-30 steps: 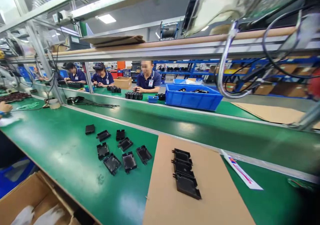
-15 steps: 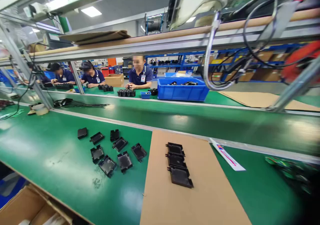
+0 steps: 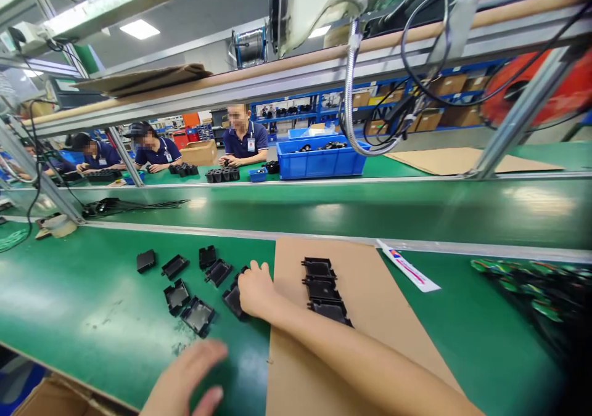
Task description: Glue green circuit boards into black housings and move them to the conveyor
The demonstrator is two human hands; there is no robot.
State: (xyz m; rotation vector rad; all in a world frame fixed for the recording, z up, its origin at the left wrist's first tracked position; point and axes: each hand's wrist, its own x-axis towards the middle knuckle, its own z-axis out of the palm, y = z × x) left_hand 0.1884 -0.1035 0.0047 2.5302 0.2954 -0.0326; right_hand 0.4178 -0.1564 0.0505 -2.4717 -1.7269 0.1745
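Note:
My right hand [image 3: 256, 289] reaches in across the brown cardboard sheet [image 3: 370, 367]. Its fingers are bent down onto a black plastic case [image 3: 232, 301] on the green bench; the hand hides part of that case and most of another behind it. Low in front, my left hand [image 3: 189, 376] hovers open over the bench, blurred, thumb apart from the fingers, nothing in it. Several more shallow black cases, such as one near case [image 3: 198, 316], lie scattered to the left. Three cases [image 3: 322, 289] sit in a column on the cardboard, the nearest partly behind my right forearm.
A white tube [image 3: 409, 268] lies right of the cardboard, with green circuit boards [image 3: 531, 293] at the far right. Beyond the raised strip, co-workers [image 3: 245, 142] sit by a blue bin [image 3: 319, 160]. A metal post [image 3: 513, 120] and hanging conduit [image 3: 354, 95] stand ahead.
Both hands have come into view, the right onto a black case and the left low over the bench. My view has shifted slightly to the right.

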